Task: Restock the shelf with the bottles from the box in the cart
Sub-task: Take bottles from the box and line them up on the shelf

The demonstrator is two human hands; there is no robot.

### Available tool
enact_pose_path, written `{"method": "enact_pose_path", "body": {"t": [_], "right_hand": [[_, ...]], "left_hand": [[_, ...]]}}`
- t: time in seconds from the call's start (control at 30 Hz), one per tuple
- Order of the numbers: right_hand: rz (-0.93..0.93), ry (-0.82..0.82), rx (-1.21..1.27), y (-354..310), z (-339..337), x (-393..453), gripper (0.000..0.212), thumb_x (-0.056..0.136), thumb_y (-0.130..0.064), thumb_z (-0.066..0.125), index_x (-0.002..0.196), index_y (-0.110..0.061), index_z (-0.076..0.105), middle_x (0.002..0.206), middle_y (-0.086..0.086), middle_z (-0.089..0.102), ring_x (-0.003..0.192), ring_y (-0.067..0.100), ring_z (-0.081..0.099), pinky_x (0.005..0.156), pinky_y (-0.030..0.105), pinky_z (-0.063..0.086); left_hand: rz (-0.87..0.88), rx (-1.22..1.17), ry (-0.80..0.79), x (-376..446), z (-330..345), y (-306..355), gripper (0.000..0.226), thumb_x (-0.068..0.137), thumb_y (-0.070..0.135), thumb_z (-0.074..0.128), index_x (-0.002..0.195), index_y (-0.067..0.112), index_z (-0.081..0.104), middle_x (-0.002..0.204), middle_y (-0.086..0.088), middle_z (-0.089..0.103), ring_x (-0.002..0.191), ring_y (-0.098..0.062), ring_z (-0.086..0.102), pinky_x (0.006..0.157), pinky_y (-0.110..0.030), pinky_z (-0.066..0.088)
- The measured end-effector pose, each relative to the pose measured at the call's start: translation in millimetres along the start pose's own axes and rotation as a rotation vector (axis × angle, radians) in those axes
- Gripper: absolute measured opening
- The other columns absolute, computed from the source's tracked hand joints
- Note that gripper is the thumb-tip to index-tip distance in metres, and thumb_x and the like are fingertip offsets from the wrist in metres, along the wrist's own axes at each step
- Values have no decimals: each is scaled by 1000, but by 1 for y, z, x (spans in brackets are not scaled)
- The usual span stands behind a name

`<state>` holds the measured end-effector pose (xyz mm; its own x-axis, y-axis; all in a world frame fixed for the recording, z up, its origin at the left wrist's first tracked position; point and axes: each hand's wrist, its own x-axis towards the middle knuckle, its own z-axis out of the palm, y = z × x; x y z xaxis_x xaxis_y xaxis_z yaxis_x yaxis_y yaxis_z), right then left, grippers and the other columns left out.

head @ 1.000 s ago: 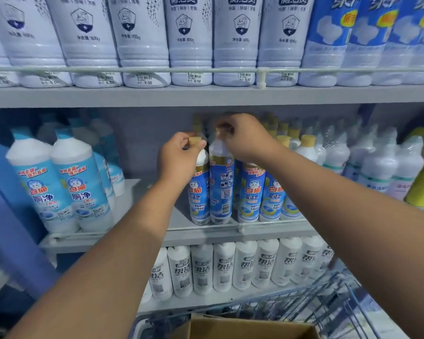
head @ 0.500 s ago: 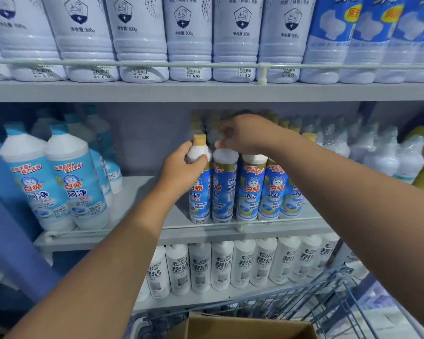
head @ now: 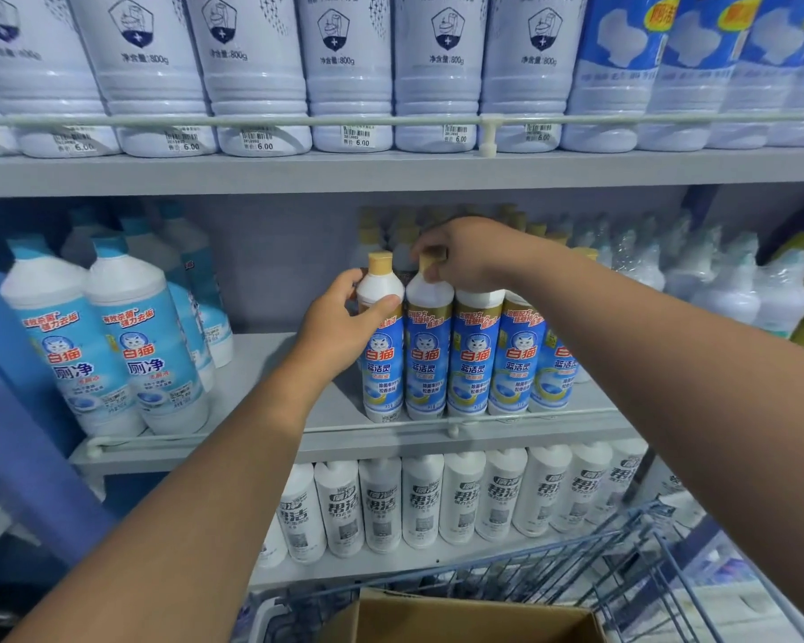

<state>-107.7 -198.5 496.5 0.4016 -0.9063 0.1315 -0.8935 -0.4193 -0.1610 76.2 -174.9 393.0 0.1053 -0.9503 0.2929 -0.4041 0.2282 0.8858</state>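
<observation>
While both arms reach to the middle shelf (head: 270,364), the left hand (head: 340,324) wraps the shoulder of the end bottle (head: 381,359), thumb across its front and fingers curled round its left side, so the yellow cap stands clear above the hand. That bottle stands upright at the left end of a front row of 5 blue-labelled bottles, touching the second bottle (head: 428,350) beside it. The right hand (head: 467,257) comes from above and pinches the yellow cap of the second bottle between thumb and fingertips; the bottle's body hangs below the hand, its base on the shelf behind the rail (head: 530,417). More yellow-capped bottles stand behind this row, partly hidden by the right hand. To the left, well apart across bare shelf, stand wider blue-capped bottles (head: 108,345). Below, the cart (head: 623,563) holds an open box (head: 460,619) at the bottom edge; its contents are out of sight.
</observation>
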Motion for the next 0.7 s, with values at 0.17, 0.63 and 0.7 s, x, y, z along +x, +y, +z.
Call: {"method": "enact_pose_path", "body": {"t": [0.17,0.63,0.7], "right_hand": [[-11,26,28,3,2,-2,34,95,-27,60,128,-30,60,125,1,61,107,23,55,79,29,39],[-73,64,140,4,5,-3,23,92,-24,63,115,-29,66,107,-7,62,97,17,55,77,27,40],[-79,71,149,2,6,-3,23,91,-24,63,114,-28,66,106,-7,62,96,17,55,76,27,40]], "left_hand": [[12,-76,-29,-7,3,-14,56,87,25,76,136,32,50,120,12,63,101,-7,66,80,-26,57],[45,-18,-37,-6,-3,-22,52,88,29,74,135,35,52,115,6,68,97,-12,70,85,-41,60],[39,-14,-39,-5,-5,-24,53,88,30,74,135,36,51,116,6,68,98,-11,70,85,-42,61]]}}
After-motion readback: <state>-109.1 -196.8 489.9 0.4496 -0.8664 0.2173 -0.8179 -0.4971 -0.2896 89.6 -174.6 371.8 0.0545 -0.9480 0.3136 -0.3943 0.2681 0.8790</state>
